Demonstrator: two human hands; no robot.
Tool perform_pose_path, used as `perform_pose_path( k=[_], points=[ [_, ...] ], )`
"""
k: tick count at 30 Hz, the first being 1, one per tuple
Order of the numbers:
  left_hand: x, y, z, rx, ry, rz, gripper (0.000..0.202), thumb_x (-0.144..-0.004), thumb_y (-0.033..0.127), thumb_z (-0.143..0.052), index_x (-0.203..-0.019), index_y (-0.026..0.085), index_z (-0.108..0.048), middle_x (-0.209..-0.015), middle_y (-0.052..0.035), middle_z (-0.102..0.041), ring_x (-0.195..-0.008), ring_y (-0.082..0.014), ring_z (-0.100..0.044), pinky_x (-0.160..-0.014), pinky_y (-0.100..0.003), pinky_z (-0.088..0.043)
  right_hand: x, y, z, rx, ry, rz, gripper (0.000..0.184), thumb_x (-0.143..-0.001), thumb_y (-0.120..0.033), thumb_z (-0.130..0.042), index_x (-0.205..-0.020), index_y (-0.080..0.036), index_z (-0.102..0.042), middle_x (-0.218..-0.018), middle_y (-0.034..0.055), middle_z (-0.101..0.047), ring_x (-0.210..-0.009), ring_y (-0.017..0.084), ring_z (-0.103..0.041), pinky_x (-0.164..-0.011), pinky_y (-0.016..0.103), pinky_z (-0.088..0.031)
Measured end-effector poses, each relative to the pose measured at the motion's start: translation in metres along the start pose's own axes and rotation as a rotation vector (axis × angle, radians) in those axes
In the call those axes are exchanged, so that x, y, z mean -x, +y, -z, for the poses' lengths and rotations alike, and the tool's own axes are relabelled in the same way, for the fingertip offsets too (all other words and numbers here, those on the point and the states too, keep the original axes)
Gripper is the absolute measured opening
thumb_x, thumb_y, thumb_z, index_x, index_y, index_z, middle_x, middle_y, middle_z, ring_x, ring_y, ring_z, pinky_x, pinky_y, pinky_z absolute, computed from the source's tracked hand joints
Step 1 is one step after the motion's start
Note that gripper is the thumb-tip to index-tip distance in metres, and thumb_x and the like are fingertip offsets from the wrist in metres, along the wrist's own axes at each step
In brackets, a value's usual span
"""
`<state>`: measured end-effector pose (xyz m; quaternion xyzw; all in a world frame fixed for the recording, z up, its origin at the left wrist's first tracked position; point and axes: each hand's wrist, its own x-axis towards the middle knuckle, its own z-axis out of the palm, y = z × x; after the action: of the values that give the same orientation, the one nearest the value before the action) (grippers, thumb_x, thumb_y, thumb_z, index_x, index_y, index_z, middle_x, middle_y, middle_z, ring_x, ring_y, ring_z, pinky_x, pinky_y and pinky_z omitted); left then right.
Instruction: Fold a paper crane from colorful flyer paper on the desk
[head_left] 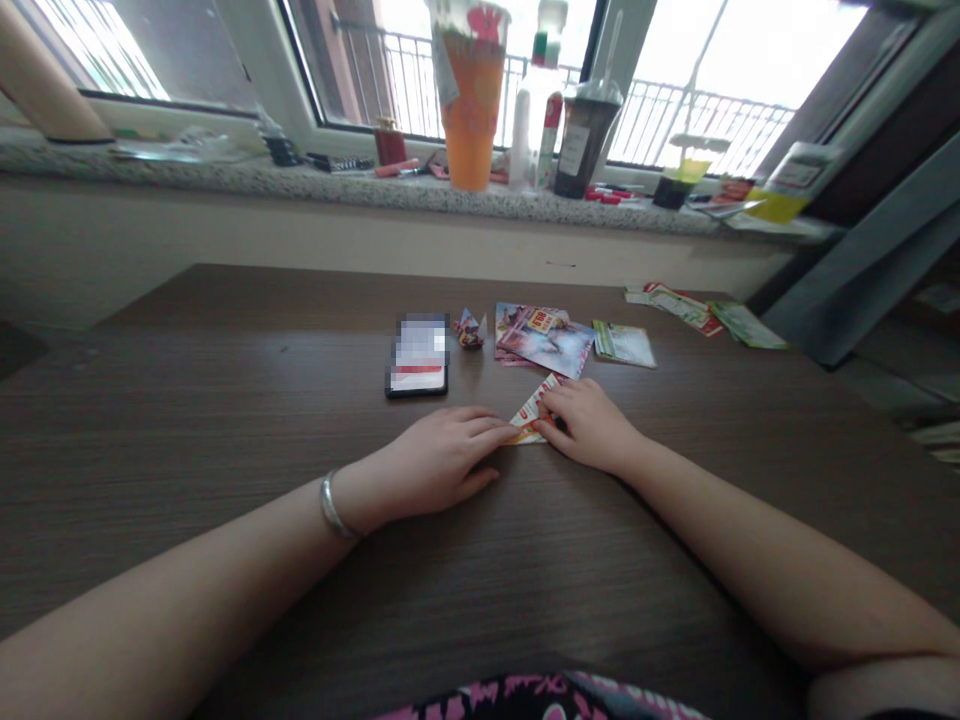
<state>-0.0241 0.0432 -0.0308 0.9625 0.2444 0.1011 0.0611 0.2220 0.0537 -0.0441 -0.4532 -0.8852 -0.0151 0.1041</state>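
A piece of folded paper [531, 408], printed white, red and orange, lies on the table as a triangle. My left hand [442, 458] rests flat, its fingers stretched out and the fingertips touching the paper's left corner. On the paper's right side, my right hand [594, 425] has its fingers bent and thumb drawn in, gripping the edge; the fingers cover part of the paper. Beyond the hands sit a small folded paper figure [470, 330] and a phone [418, 355] with a blurred screen. Printed sheets [551, 340] overlap just past my right hand.
Green-and-white papers [626, 345] lie on the brown table [262, 420], with more slips [686, 308] at the far right. The stone windowsill [330, 185] behind carries a tall orange cup [471, 110], a dark drink cup [585, 140], bottles and pens. A grey curtain [862, 260] hangs at right.
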Motion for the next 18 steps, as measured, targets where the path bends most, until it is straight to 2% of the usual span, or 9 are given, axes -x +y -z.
perform_pose_path(
  k=[5,9,15,18],
  points=[
    [0.001,-0.001,-0.003,0.028,0.005,0.046,0.051,-0.087,0.027,-0.059,-0.136,0.019,-0.046,-0.132,-0.0111,-0.056,-0.121,-0.0246,-0.053,-0.104,-0.039,-0.043,0.006,-0.003,0.007,0.002,0.054,0.140,0.020,-0.092,-0.032,-0.049,-0.083,-0.018,-0.060,-0.088,0.0068,-0.066,-0.088,0.022,-0.053,-0.082,0.035,-0.032],
    [0.001,-0.003,-0.003,0.062,-0.023,0.047,0.051,-0.088,0.029,-0.058,-0.136,0.020,-0.046,-0.136,-0.0103,-0.054,-0.125,-0.0245,-0.050,-0.107,-0.039,-0.040,0.007,-0.003,0.004,-0.108,0.055,0.141,0.018,-0.093,-0.030,-0.050,-0.085,-0.019,-0.061,-0.086,0.0052,-0.066,-0.088,0.020,-0.054,-0.081,0.034,-0.034],
    [0.003,-0.005,0.000,0.155,-0.086,0.025,0.047,-0.090,0.031,-0.058,-0.135,0.023,-0.049,-0.140,-0.0078,-0.051,-0.135,-0.0247,-0.041,-0.112,-0.043,-0.034,0.004,-0.003,0.008,-0.217,-0.037,0.204,0.012,-0.089,-0.026,-0.057,-0.085,-0.021,-0.066,-0.090,0.0047,-0.066,-0.089,0.020,-0.055,-0.081,0.032,-0.037],
    [0.003,-0.007,0.002,0.182,-0.133,0.002,0.044,-0.092,0.030,-0.056,-0.135,0.024,-0.050,-0.143,-0.0068,-0.049,-0.138,-0.0251,-0.036,-0.114,-0.044,-0.031,0.003,-0.004,0.012,-0.245,-0.074,0.182,0.013,-0.089,-0.025,-0.058,-0.081,-0.019,-0.066,-0.085,0.0053,-0.066,-0.087,0.019,-0.056,-0.079,0.030,-0.039]
  ],
)
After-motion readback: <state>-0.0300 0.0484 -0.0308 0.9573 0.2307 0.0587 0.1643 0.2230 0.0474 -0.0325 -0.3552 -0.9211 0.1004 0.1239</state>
